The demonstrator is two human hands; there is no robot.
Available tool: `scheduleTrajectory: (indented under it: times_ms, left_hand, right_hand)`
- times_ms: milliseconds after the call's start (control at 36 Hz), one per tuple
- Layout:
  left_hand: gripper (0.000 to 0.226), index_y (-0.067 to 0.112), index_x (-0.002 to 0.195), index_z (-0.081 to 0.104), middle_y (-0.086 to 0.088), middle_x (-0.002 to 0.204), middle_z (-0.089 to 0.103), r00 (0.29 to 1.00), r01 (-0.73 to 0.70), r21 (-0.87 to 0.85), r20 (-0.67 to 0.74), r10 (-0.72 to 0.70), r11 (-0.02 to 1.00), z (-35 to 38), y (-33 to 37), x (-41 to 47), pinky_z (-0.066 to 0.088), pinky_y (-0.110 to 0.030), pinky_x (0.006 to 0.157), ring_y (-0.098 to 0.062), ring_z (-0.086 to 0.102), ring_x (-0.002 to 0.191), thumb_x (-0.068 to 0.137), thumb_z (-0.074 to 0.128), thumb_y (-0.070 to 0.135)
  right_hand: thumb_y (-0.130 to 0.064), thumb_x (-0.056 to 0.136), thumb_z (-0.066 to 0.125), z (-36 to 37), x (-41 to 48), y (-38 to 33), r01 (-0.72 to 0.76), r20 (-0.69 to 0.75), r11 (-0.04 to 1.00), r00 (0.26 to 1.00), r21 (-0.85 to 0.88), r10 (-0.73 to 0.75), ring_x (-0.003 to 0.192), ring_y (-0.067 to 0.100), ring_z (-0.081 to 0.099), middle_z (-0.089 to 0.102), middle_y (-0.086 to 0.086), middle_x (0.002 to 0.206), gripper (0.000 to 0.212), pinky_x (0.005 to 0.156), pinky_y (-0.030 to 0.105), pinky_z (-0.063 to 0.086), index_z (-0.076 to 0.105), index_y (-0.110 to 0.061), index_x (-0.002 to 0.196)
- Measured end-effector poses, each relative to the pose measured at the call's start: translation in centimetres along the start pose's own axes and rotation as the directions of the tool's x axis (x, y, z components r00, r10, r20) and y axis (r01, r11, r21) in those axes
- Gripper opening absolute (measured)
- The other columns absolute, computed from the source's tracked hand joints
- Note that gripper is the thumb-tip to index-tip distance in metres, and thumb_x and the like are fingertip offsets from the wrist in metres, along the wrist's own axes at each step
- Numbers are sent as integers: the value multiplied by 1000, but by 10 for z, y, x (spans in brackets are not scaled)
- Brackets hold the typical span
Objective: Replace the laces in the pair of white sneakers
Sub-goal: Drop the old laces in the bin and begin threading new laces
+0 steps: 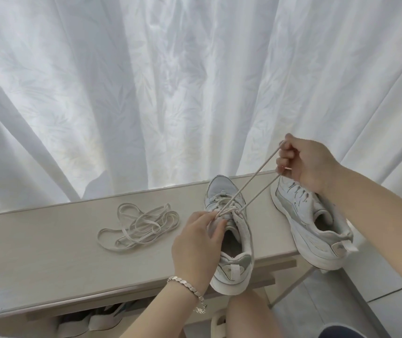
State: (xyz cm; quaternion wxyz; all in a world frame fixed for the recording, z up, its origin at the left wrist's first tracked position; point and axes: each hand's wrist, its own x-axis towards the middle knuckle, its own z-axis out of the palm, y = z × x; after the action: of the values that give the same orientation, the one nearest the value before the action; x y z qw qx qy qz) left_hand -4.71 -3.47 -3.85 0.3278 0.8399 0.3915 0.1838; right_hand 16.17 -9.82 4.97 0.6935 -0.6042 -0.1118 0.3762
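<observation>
A white sneaker [229, 240] stands on the pale tabletop [48, 252], heel toward me and overhanging the front edge. My left hand [195, 242] holds its tongue and upper eyelets. Two strands of a cream lace [251, 189] run taut from the eyelets up to my right hand [302, 162], which grips them in a fist above the table's far edge. The second white sneaker [309, 230] lies at the table's right end, partly under my right forearm, its heel hanging off the edge. A loose pile of flat cream laces [139, 223] lies left of the shoes.
White patterned curtains [170, 81] hang close behind the table. Under the tabletop a shelf holds other shoes [92, 320]. My bare knee [246, 313] sits below the front edge, and tiled floor [341, 301] shows at the lower right.
</observation>
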Motion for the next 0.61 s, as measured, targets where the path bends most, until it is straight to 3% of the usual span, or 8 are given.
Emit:
scheduleTrajectory:
  times_ms: [56, 111, 167, 194, 250, 333, 417, 611]
  left_hand:
    - [33, 30, 116, 62, 21, 117, 55, 1000, -3, 6, 5, 3, 1000, 0, 0, 0, 43, -20, 77, -2, 55, 101, 92, 48, 46]
    - [32, 29, 116, 62, 21, 117, 55, 1000, -6, 4, 7, 6, 1000, 0, 0, 0, 43, -20, 77, -1, 55, 101, 92, 48, 46]
    - [31, 29, 116, 62, 21, 117, 55, 1000, 1, -7, 12, -1, 1000, 0, 1, 0, 44, -21, 79, -1, 54, 101, 92, 49, 44]
    - [31, 29, 116, 62, 21, 117, 54, 1000, 6, -12, 15, -6, 1000, 0, 1, 0, 44, -22, 79, -2, 54, 102, 92, 50, 44]
    - [30, 29, 115, 62, 21, 117, 54, 1000, 15, -26, 20, -15, 1000, 0, 2, 0, 44, -22, 80, -2, 54, 102, 92, 50, 44]
    - [28, 31, 113, 63, 22, 116, 55, 1000, 25, -59, 21, -23, 998, 0, 2, -1, 44, -23, 80, -2, 55, 100, 92, 50, 44]
    - [25, 33, 110, 64, 23, 116, 55, 999, 42, -79, 26, -40, 996, -1, 2, -2, 44, -23, 79, -2, 55, 99, 93, 49, 44]
    - [28, 37, 115, 63, 27, 120, 55, 998, 61, -110, 26, -59, 992, -2, 0, -3, 39, -16, 81, 6, 51, 106, 90, 53, 45]
  right_hand:
    - [-22, 97, 45, 0, 0, 4, -1, -13, 926, 1000, -377, -4, 48, 14, 41, 40, 0, 55, 35, 54, 25, 43, 48, -14, 64]
    - [-20, 92, 49, 2, -2, 15, 44, 21, 534, 999, -844, -49, 63, 19, 53, 56, 6, 71, 23, 65, 28, 45, 61, -7, 78]
    - [-23, 91, 51, 6, -5, 30, 139, 120, 113, 980, -984, -161, 98, 22, 54, 58, 8, 106, 26, 84, 30, 41, 61, -9, 111]
    - [-25, 92, 50, 10, -9, 36, 207, 199, 17, 957, -978, -210, 112, 22, 47, 52, 6, 118, 32, 92, 31, 36, 55, -14, 122]
    - [-28, 95, 48, 24, -21, 43, 419, 417, -55, 868, -906, -270, 122, 17, 37, 47, 0, 122, 33, 98, 27, 27, 53, -21, 127]
    - [-32, 95, 50, 42, -33, 50, 610, 612, -55, 783, -790, -108, 122, 9, 37, 47, -7, 125, 32, 99, 20, 24, 56, -24, 125]
    - [-32, 96, 47, 54, -32, 59, 619, 617, -93, 785, -780, 53, 120, 12, 43, 48, -7, 126, 29, 99, 26, 31, 58, -24, 121]
    - [-31, 96, 47, 60, -24, 60, 569, 559, -92, 821, -817, 117, 105, 16, 53, 55, -5, 105, 22, 89, 29, 40, 59, -16, 106]
